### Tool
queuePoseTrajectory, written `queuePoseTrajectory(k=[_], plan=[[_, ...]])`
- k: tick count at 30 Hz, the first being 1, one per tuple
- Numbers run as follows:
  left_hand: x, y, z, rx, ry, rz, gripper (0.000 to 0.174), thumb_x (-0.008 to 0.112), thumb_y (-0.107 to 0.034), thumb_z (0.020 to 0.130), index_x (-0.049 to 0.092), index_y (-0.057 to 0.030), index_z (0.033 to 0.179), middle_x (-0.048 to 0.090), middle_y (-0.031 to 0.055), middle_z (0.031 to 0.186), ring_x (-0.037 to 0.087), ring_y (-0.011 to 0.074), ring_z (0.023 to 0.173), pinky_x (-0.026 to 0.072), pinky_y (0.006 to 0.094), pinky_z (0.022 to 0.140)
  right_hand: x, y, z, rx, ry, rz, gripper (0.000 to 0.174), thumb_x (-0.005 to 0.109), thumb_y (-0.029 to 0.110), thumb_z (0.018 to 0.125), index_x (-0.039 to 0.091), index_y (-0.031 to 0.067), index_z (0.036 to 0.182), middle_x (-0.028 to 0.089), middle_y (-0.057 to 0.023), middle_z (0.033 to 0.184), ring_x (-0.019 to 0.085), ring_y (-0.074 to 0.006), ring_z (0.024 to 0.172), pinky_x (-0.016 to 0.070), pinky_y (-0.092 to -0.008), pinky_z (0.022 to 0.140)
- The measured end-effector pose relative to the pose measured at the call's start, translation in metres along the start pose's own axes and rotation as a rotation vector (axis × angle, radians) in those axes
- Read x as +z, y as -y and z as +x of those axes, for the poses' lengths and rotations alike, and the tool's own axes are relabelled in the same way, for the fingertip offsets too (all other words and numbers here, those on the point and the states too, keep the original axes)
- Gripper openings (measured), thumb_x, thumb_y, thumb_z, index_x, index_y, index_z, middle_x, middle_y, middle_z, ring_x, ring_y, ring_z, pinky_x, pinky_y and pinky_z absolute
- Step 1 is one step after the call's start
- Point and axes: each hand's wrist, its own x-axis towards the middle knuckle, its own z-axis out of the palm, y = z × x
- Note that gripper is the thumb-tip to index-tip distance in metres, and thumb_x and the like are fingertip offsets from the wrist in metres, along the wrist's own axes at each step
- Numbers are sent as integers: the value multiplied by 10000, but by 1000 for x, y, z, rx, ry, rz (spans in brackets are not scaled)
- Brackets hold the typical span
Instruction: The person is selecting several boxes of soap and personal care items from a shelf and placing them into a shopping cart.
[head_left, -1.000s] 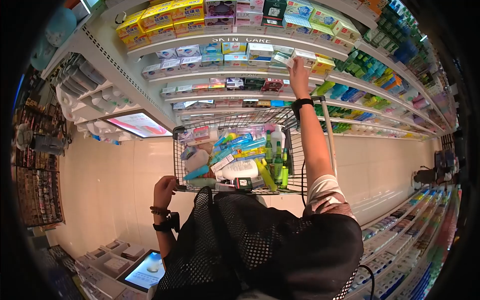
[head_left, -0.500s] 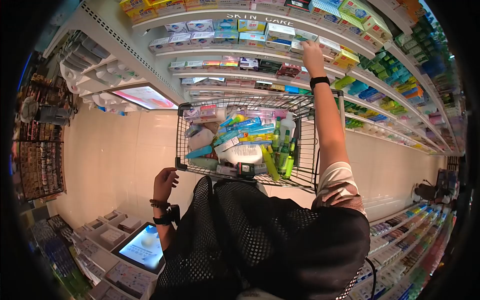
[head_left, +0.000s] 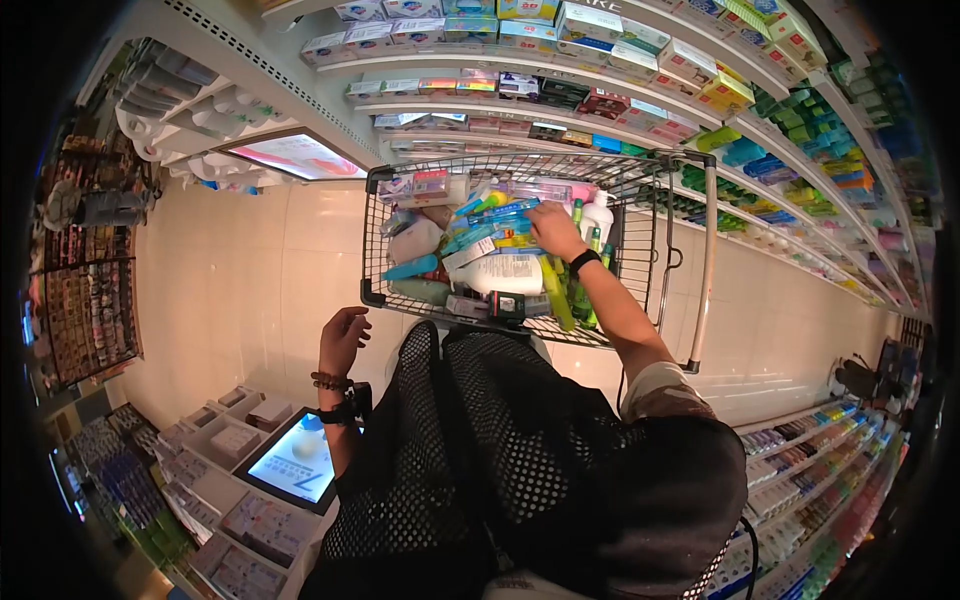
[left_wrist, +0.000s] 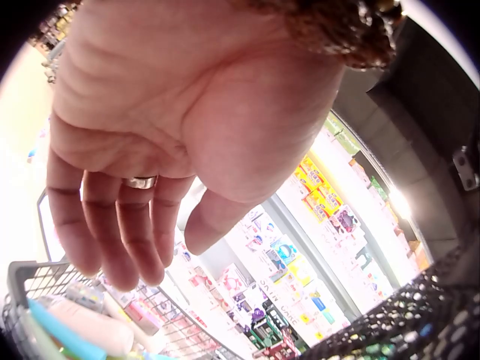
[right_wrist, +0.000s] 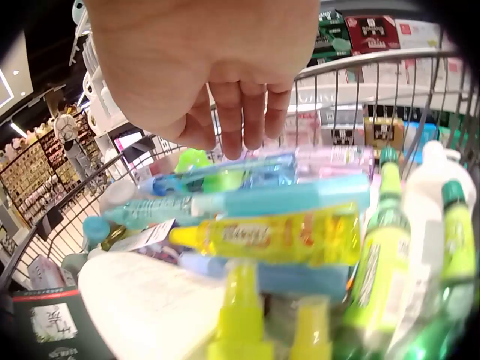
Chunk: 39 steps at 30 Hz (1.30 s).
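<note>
My right hand (head_left: 555, 228) is inside the cart, over a pile of goods. In the right wrist view its fingers hang down, fingertips close over a blue package (right_wrist: 259, 171), with nothing seen in their grasp. Just in front lie a long light-blue tube (right_wrist: 292, 197) and a yellow tube (right_wrist: 289, 236). Green-capped bottles (right_wrist: 379, 277) stand beside them, and a large white bottle (head_left: 505, 273) lies in the pile. My left hand (head_left: 342, 340) hangs outside the cart by its near left corner, fingers loosely bent and holding nothing; it wears a ring (left_wrist: 139, 182).
The wire shopping cart (head_left: 368, 240) has its handle (head_left: 708, 260) on the right. Shelves of boxed goods (head_left: 415, 32) rise beyond it, with tubes and bottles (head_left: 770, 160) further right. A display stand with a lit screen (head_left: 300, 455) is at lower left. Tiled floor (head_left: 225, 260) runs between.
My right hand held a small white box at the shelf, then was among the shelf boxes; now it is down in the cart without that box. My left hand stays loose, away from the cart's edge.
</note>
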Motion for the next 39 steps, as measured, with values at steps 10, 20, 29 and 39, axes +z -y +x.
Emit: queuePoseTrajectory(k=[10,20,29,39], plan=[[7,-9,1,16,97,-5,243,570,-158,990,659,-31,1177,691,56,894,645,113,740,532,249,641,87,80,11,241,206,-112,307,659,191,781,672,61,1059,644,-159,1037,561,-339,1095,462,-482,907],[-56,48,-43,-107,-60,14,256,556,-145,989,645,-1,1181,698,83,889,670,139,738,543,260,624,110,70,135,183,32,-340,178,571,163,882,713,104,971,671,-97,1008,591,-278,1050,433,-433,902],[-111,87,-50,-187,-96,-59,245,566,-154,983,657,-22,1170,702,73,883,667,134,739,531,261,622,149,55,188,375,568,-584,263,528,189,956,763,160,1070,745,-55,1101,666,-288,1094,388,-598,975],[-164,91,19,-16,19,11,223,573,-173,981,662,-53,1148,705,70,878,663,133,732,532,274,637,42,109,141,-134,171,-317,290,614,140,855,634,46,1128,706,-149,999,706,-318,874,563,-427,694]])
